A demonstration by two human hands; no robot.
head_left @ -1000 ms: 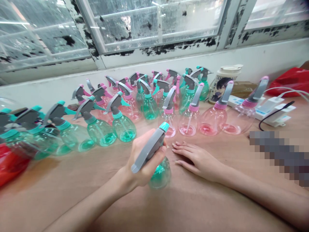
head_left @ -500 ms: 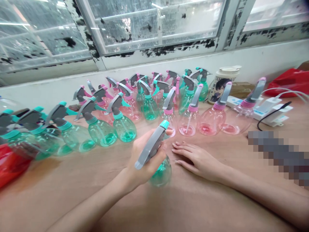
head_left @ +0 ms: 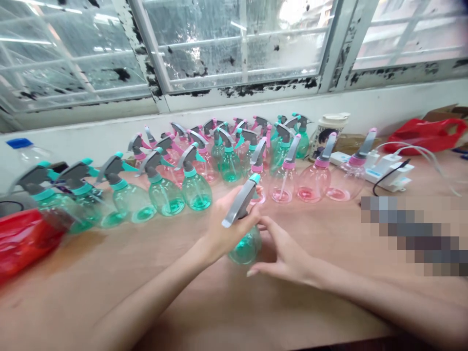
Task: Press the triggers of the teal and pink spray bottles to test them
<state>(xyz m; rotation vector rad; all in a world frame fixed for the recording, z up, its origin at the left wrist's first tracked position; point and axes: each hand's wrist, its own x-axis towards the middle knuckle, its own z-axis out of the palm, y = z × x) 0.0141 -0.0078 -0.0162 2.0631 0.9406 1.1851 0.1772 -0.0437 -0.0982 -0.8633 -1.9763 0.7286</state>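
Note:
A clear green spray bottle [head_left: 244,247] with a grey and turquoise trigger head stands upright at the middle of the table. My left hand [head_left: 218,231] is closed round its neck, just under the head. On the bottle's right side my right hand [head_left: 290,253] is open, thumb and fingers spread apart about the lower body. Whether its fingertips touch the bottle, I cannot tell. Behind my hands are rows of similar bottles, such as a green spray bottle [head_left: 197,189] and a pink spray bottle [head_left: 314,180].
A red plastic bag [head_left: 29,239] lies at the left, another red bag [head_left: 420,136] at the back right. Near it are a white power strip [head_left: 391,173] with cables and a printed cup [head_left: 327,131]. A blurred-out object [head_left: 413,234] lies at the right. Windows [head_left: 237,44] line the wall behind.
My right hand has lifted off the table and come left to the bottle, its fingers now spread. My left hand keeps its hold on the bottle's neck. The view has shifted slightly.

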